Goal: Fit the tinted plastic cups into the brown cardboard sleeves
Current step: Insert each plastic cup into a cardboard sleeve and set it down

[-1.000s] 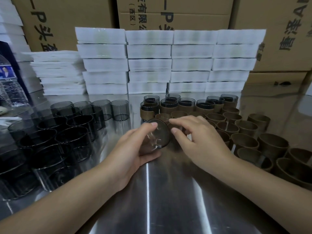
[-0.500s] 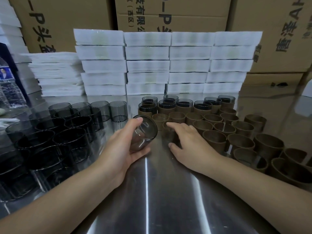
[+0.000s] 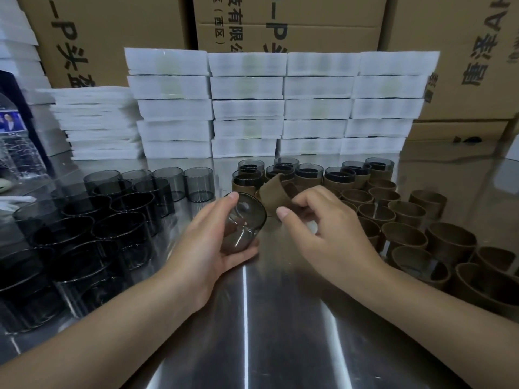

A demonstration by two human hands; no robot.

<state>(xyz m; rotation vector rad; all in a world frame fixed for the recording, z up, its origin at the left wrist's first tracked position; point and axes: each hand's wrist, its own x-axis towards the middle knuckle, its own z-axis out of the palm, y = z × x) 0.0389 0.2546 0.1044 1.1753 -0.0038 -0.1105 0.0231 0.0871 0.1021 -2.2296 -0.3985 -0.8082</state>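
Head view: grips tinted plastic cup [image 3: 245,223] in left hand [image 3: 202,249], axis tilted up-right toward brown cardboard sleeve [image 3: 273,192] pinched beside in right hand [image 3: 323,234].

tinted cup [image 3: 245,223] tilted, brown sleeve [image 3: 273,191] tilted beside

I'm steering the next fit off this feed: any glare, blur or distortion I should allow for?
Head view: glare streaks run down the steel table; the right hand, pinching a cardboard sleeve, looks slightly motion-smeared; the left hand and its tinted cup are sharper; the wide angle bows the white stacks; loose cups merge in shadow.
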